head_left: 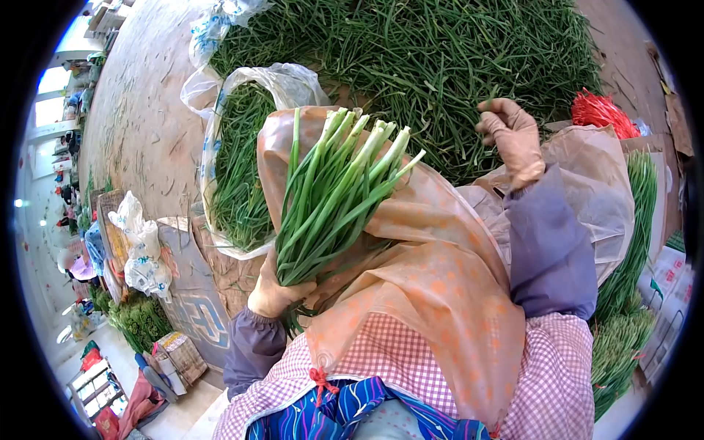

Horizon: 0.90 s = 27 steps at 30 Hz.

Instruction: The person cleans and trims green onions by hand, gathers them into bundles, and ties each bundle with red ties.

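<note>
My left hand (271, 295) is wrapped round the leafy end of a bunch of garlic chives (330, 198). The pale cut ends of the stalks fan out, pointing away from me over my lap. My right hand (515, 139) is raised to the right of the bunch, over the edge of a big heap of loose green leaves (440, 59). Its fingers curl in towards the thumb; a speck of green shows at the fingertips, too small to name. An orange-patterned plastic apron (433, 293) covers my lap beneath the bunch.
A clear plastic bag (301, 84) holding green leaves stands left of the bunch. Red plastic strands (603, 115) lie at the heap's right end. Tied bundles of green stalks (620, 345) are stacked at my right. Another person (84, 268) is far left, near white plastic bags (143, 253).
</note>
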Available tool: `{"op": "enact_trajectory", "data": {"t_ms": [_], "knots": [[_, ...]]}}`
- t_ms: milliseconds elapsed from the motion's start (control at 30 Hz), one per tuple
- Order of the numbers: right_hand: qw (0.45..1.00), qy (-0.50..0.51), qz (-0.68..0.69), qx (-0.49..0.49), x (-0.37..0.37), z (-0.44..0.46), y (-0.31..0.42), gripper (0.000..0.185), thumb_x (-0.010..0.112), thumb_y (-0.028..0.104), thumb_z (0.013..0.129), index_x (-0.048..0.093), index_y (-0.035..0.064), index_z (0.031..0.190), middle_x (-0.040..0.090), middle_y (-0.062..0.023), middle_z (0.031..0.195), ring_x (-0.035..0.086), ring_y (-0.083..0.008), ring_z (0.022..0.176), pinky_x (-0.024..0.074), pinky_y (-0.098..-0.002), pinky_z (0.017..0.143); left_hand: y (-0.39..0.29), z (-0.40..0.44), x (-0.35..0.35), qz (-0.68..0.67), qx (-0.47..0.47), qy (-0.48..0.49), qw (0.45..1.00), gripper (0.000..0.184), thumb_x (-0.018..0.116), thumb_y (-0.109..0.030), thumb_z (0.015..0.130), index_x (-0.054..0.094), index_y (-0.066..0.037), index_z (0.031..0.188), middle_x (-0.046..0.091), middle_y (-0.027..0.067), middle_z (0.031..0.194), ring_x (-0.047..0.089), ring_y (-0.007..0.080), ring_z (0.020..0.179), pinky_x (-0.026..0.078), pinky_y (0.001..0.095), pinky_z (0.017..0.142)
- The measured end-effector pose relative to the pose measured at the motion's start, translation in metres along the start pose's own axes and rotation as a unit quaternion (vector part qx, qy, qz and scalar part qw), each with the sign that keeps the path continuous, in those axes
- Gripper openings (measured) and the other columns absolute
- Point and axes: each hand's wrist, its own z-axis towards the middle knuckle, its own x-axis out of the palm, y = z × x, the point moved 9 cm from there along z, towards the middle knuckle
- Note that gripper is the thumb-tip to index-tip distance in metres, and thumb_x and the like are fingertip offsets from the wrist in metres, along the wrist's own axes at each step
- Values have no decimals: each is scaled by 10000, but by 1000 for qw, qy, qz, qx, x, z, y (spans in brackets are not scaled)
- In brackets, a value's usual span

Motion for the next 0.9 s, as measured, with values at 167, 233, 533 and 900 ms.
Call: {"op": "enact_trajectory", "data": {"t_ms": [167,233,533,900], "knots": [[927,347,115,82,103,-90,39,368,695,192,899,605,44,1223,640,-13,1041,590,-90,839,495,-243,745,1,1,1,-16,-4,0,1000,955,839,-51,610,353,-5,1431,563,92,1302,535,189,1172,430,350,1008],[927,345,125,71,121,-103,47,351,686,239,915,620,59,1210,616,45,886,540,-53,772,468,-216,692,2,-2,2,-22,-2,-15,1000,952,838,-56,615,351,0,1430,563,94,1303,537,193,1171,429,347,1008],[726,473,-297,-402,191,-168,68,89,631,130,808,678,85,868,666,-148,989,670,-303,741,557,-391,637,-13,1,9,2,-3,-16,1000,909,782,-48,599,373,6,1409,573,101,1266,545,196,1137,429,341,995],[925,112,-284,-225,47,-61,65,317,645,96,901,611,2,1202,707,-101,960,654,-173,830,540,-303,761,-19,6,10,5,-6,-6,1000,752,771,-13,602,478,2,1295,639,35,978,603,117,822,506,271,703]]}}
